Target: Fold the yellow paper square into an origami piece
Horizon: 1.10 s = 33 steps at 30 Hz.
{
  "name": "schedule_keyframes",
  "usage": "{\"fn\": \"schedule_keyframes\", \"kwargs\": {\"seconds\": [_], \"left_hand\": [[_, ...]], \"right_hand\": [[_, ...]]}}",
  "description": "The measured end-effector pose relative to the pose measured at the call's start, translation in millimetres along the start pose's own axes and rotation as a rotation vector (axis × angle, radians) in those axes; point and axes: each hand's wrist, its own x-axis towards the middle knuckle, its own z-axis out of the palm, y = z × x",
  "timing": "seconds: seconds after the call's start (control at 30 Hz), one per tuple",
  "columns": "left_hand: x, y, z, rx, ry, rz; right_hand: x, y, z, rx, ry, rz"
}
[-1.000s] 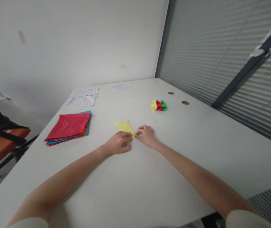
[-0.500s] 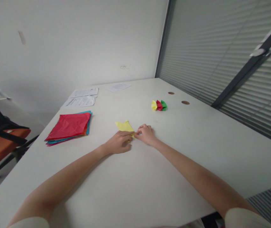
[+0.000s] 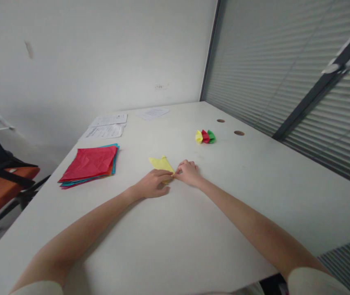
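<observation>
Here, in the head view, a piece of yellow paper (image 3: 161, 163) is seen flat on the white table (image 3: 175, 241). Its near part is covered by the left hand (image 3: 152, 183), whose fingers are laid over it, the thumb held apart. Its right corner is pinched between the thumb and forefinger of the right hand (image 3: 188, 173). Farther off, yellow, red and green folded pieces (image 3: 205, 137) are grouped; leftward, coloured sheets (image 3: 90, 163) are stacked, red uppermost.
</observation>
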Motion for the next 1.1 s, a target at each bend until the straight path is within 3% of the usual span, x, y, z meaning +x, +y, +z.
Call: {"fn": "schedule_keyframes", "kwargs": {"seconds": [0.5, 0.93, 1.1], "left_hand": [[-0.5, -0.7, -0.9, 0.052, -0.031, 0.048], [-0.1, 3.1, -4.4, 0.083, -0.05, 0.022], [-0.3, 2.8, -4.1, 0.089, -0.059, 0.018]], "right_hand": [[0.6, 0.5, 1.3, 0.037, -0.002, 0.001], [-1.3, 17.0, -0.8, 0.164, 0.083, 0.018], [-6.9, 11.1, 0.9, 0.137, 0.087, 0.019]]}}
